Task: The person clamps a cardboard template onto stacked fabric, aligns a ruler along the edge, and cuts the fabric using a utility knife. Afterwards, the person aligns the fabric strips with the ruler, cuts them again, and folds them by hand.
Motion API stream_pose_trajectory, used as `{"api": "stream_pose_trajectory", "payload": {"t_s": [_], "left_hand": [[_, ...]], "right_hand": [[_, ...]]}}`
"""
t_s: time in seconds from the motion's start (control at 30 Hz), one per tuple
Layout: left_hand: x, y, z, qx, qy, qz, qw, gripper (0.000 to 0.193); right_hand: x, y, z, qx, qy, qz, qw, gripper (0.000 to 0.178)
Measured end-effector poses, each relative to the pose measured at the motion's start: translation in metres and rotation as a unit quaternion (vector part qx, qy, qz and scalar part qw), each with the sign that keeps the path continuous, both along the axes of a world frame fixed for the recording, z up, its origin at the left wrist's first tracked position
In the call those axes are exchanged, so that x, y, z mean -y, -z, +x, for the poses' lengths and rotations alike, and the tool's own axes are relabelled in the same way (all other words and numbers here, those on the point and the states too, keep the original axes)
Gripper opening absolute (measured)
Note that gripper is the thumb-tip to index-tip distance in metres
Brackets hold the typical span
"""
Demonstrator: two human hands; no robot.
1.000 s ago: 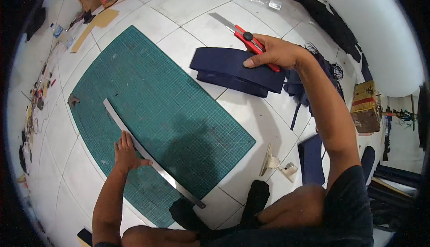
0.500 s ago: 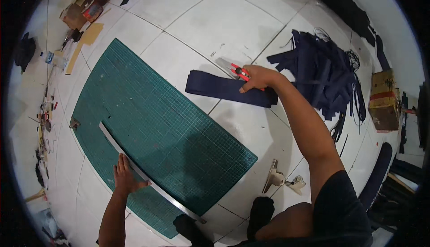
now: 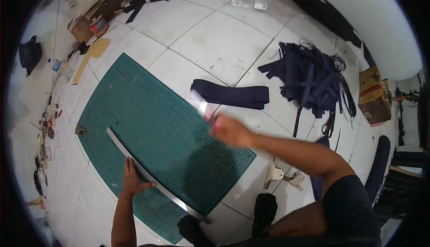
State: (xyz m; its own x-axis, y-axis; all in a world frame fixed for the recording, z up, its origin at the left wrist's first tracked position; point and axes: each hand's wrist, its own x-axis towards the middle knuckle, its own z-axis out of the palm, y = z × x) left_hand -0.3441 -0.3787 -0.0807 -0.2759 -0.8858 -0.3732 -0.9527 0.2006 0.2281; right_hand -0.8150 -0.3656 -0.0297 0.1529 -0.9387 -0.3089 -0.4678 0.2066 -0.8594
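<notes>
My left hand [image 3: 131, 182] lies flat with fingers stretched along a long metal ruler [image 3: 163, 187], pressing it on the green cutting mat [image 3: 148, 95]. The ruler runs slantwise over the mat's near-left part, its near end beside my foot. My right hand [image 3: 230, 130] is closed round a red-handled cutter knife [image 3: 208, 114], blurred by motion, above the mat's right edge. Its pale blade points up and left, in front of a folded dark navy fabric band [image 3: 230, 94] on the tiles.
A heap of navy fabric strips [image 3: 309, 79] lies at right, with black-handled scissors [image 3: 329, 124] below it. A large metal clip [image 3: 274, 173] rests near my feet, and a smaller clip [image 3: 80, 130] at the mat's left edge. A cardboard box [image 3: 374, 95] stands far right.
My right hand has lifted away from the fabric band and swung left and nearer, carrying the cutter knife towards the mat. My left hand stays on the ruler. The view has shifted slightly.
</notes>
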Motion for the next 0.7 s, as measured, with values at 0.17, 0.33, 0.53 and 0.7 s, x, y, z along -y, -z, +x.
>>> {"api": "stream_pose_trajectory", "payload": {"t_s": [0.17, 0.33, 0.53, 0.7], "left_hand": [[0.000, 0.017, 0.009, -0.233, -0.092, -0.010, 0.968, 0.119], [-0.001, 0.040, 0.031, -0.440, -0.312, -0.097, 0.837, 0.061], [0.006, 0.032, 0.034, -0.435, -0.380, -0.090, 0.811, 0.047], [0.019, 0.045, 0.020, -0.448, -0.352, -0.134, 0.811, 0.051]], "right_hand": [[-0.101, 0.029, 0.121, 0.024, -0.153, 0.051, 0.987, 0.047], [-0.158, 0.031, 0.215, -0.031, -0.045, 0.093, 0.994, 0.052], [-0.200, 0.051, 0.237, -0.018, -0.024, 0.196, 0.980, 0.059], [-0.170, 0.059, 0.191, -0.033, 0.094, 0.053, 0.994, 0.045]]}}
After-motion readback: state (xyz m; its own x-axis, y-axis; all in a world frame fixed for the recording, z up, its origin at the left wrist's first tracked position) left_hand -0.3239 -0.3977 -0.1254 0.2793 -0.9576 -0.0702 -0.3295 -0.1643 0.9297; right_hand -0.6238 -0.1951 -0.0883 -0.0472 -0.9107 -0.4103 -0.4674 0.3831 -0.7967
